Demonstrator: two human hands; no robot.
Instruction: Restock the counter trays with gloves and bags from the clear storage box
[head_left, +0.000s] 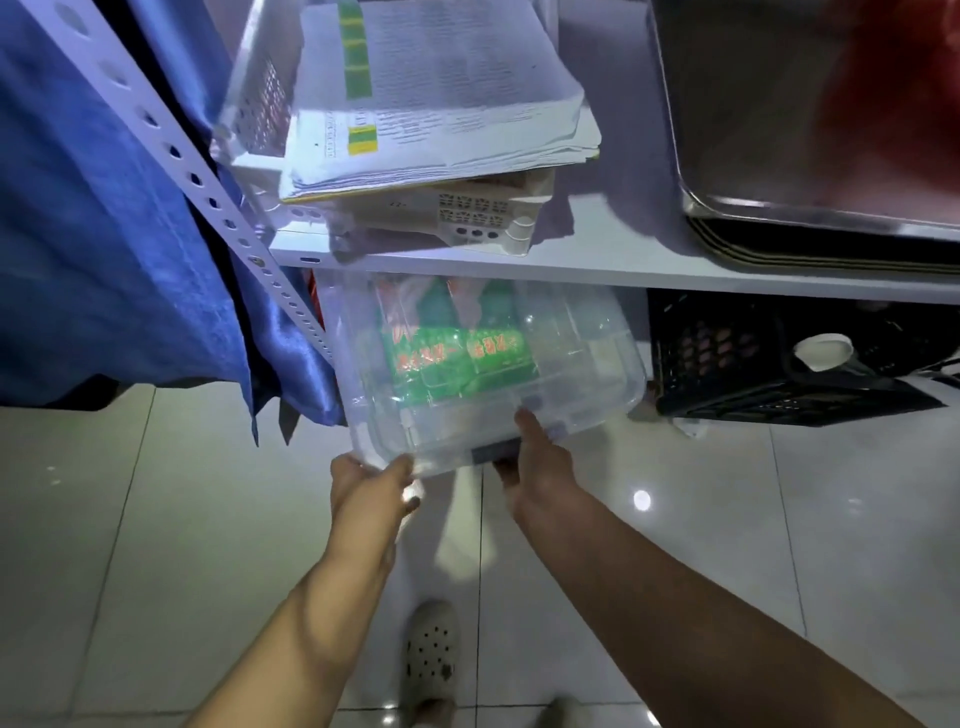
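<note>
A clear storage box (576, 358) with a clear lid sits partly under the white shelf (597, 270), its near end sticking out over the floor. Green packets with red print (457, 358) show through its lid. My left hand (369, 480) grips the box's near left corner. My right hand (535, 457) holds the near edge by the dark latch (491, 451), thumb on the lid and fingers underneath.
Stacked papers (436, 93) in white baskets (260, 88) rest on the shelf above, beside a steel tray (810, 171). A black crate (769, 358) stands right of the box. Blue cloth (104, 218) hangs left by a perforated post (208, 192). Tiled floor (182, 519) lies below.
</note>
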